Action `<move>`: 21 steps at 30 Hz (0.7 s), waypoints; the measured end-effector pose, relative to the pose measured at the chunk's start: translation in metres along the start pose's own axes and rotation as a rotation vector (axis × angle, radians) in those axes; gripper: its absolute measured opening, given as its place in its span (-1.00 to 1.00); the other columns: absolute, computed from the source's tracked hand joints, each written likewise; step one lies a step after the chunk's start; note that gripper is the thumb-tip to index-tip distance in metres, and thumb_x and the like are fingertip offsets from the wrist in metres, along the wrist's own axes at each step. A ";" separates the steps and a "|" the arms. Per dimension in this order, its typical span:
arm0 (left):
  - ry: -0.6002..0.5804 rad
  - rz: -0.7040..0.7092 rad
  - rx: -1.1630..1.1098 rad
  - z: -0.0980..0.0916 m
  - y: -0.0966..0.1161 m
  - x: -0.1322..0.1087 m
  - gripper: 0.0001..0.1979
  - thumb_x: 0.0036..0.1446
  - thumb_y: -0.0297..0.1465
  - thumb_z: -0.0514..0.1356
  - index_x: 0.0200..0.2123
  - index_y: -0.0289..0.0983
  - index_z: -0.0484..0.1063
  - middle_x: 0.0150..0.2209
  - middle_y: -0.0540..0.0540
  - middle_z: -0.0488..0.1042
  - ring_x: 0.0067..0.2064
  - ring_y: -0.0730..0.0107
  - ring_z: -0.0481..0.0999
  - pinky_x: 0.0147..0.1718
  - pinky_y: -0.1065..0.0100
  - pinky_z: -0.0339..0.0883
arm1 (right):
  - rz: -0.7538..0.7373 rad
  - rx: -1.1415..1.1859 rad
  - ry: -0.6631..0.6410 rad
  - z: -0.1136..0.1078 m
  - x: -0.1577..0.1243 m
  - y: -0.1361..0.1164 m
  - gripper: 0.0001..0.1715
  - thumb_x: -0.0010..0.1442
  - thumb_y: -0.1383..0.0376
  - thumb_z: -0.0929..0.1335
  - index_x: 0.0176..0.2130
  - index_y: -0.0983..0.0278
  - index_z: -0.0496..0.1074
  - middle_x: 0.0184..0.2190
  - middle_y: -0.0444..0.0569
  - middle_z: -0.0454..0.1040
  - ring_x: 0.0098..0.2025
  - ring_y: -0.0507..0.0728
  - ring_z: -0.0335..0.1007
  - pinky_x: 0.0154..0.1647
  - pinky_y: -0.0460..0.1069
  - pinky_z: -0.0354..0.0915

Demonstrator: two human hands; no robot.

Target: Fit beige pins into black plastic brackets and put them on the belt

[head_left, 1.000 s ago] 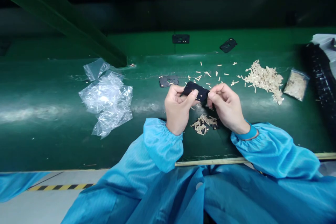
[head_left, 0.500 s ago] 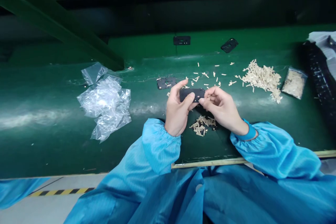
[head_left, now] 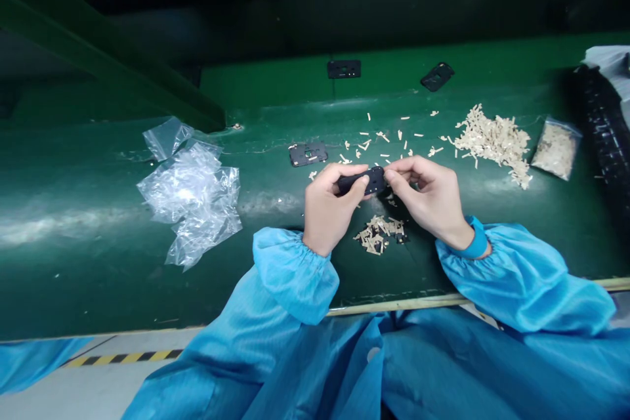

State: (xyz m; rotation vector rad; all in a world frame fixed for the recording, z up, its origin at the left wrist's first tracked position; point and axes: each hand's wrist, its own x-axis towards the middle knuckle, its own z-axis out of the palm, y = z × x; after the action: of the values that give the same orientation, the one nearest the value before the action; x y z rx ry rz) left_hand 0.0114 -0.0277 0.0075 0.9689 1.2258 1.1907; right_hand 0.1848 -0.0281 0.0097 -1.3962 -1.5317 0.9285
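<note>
**Left hand [head_left: 327,200] and right hand [head_left: 428,193] are pinching a black perforated plate [head_left: 361,182] between them, just above a small heap of cream strips [head_left: 378,235]**

The left thumb [head_left: 357,174] is pressing on the plate's face while the right fingertips [head_left: 388,174] are gripping its far end — both hands are working over the green counter [head_left: 98,275]. A matching plate [head_left: 308,154] is lying upper centre, a large heap of cream strips [head_left: 492,144] is spreading to the right, and crumpled clear plastic bags [head_left: 189,200] are sitting left of the hands.
</note>
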 end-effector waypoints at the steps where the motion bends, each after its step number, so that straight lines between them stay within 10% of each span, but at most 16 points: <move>1: -0.001 0.008 0.010 0.000 -0.001 -0.001 -0.87 0.10 -0.37 0.38 -0.25 -0.24 0.63 -0.15 -0.09 0.60 -0.14 0.32 0.63 -0.25 0.35 0.65 | -0.005 -0.014 0.003 0.000 0.000 0.000 -0.84 0.32 0.19 0.41 -0.24 0.22 0.55 -0.37 -0.07 0.58 -0.40 0.08 0.44 -0.37 0.03 0.36; 21: -0.121 -0.309 -0.185 -0.007 0.005 0.007 -0.77 -0.03 -0.36 0.47 -0.26 -0.26 0.62 -0.22 -0.06 0.58 -0.26 0.44 0.61 -0.41 0.47 0.63 | -0.353 -0.328 -0.035 -0.022 0.012 0.001 -0.91 0.32 0.33 0.37 -0.25 0.16 0.48 -0.36 -0.06 0.49 -0.39 0.10 0.33 -0.32 0.05 0.30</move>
State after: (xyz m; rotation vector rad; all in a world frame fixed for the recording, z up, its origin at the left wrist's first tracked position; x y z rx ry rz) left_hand 0.0032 -0.0201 0.0100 0.6755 1.1011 0.9672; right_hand 0.2056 -0.0167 0.0177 -1.2720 -1.9436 0.5041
